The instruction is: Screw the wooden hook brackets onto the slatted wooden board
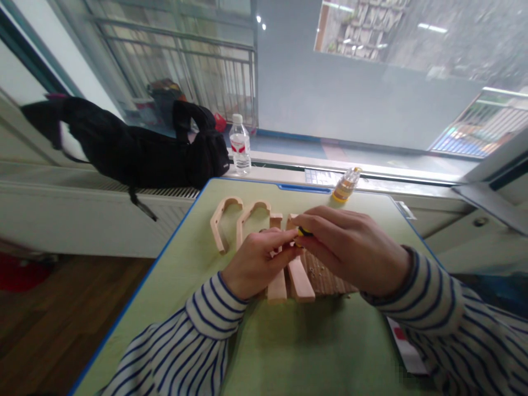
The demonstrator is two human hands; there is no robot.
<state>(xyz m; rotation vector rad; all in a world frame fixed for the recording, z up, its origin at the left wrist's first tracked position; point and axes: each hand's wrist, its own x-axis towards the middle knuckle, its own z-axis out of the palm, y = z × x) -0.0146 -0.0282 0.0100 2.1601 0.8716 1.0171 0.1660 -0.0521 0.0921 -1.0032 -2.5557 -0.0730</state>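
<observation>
My right hand [355, 245] is closed on a small yellow-and-black object [304, 232], mostly hidden by the fingers. Against it, the fingertips of my left hand [258, 261] are pinched together; whatever they hold is out of sight. Below the hands lie two straight pale wooden pieces, a left strip [276, 289] and a right strip [302, 281], side by side on a brown ridged mat [332, 281]. Small metal bits [317, 271], too small to name, are scattered on that mat. Two curved wooden pieces, an outer one [217, 226] and an inner one [242, 221], rest left of the hands.
The pale green desk [181, 275] has a blue edge. Near its back right lies a bottle of amber liquid [345, 186]. A water bottle [240, 146] and a black bag [152, 151] are on the sill by the window. A flat white item [408, 349] is under my right sleeve.
</observation>
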